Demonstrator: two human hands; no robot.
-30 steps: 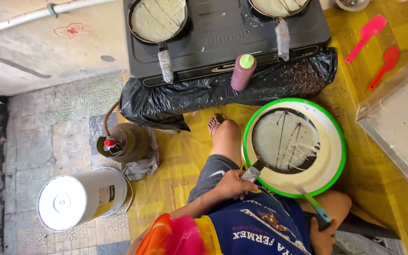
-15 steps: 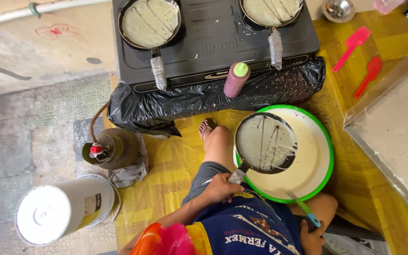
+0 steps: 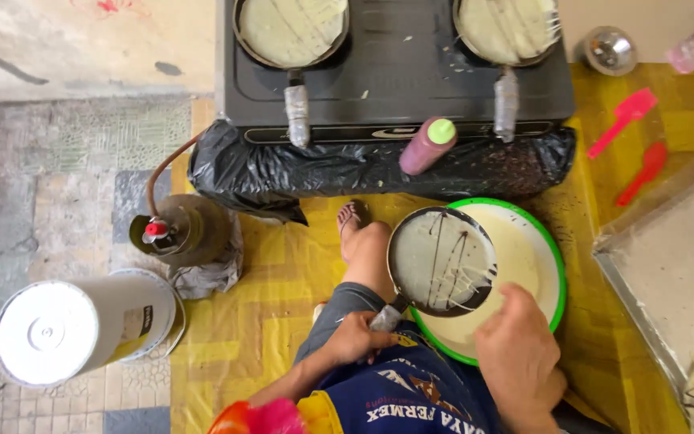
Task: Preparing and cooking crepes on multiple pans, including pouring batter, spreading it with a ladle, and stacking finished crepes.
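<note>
Green-rimmed bowl [image 3: 552,265] now has the right hand [image 3: 520,362] reaching in; left hand [image 3: 355,337] keeps gripping the pan [image 3: 442,261] handle.

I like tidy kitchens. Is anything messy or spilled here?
Yes. Pale batter drips speckle the black stove top between the two pans, and dark crumbs dot the yellow floor sheet beside the green-rimmed bowl.

The small pan [image 3: 442,261] is black, with pale cream batter and thin dark streaks. The basin [image 3: 552,265] has a bright green rim and a cream inside. The stove [image 3: 395,72] is black, the floor sheet [image 3: 267,321] is yellow, the two spatulas [image 3: 624,120] are red, and the bucket [image 3: 66,325] is white.
</note>
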